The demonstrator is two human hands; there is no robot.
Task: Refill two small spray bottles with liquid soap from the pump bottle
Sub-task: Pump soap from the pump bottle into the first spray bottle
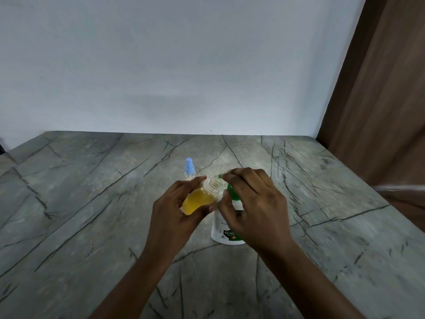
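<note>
Grey veined stone desk [92, 203], pale wall behind, brown wooden panel at far right.

Pump bottle [226, 231]: white body, green pump head, upright on the desk at centre. Label partly hidden by the right hand; readable print "99.99" on a green patch, with an orange plus sign below it. No brand name legible.

Left hand [174, 210], just left of the pump bottle: fingers wrapped around a small clear spray bottle [200, 199], cap off, threaded neck bare. Bottle tilted, neck toward the pump's nozzle, filled most of the way with yellow liquid.

Right hand [250, 203] over the pump head, fingers curled on it, thumb against the pump's collar.

Second spray bottle [189, 170], light blue sprayer top on, stands on the desk just behind the left hand.
</note>
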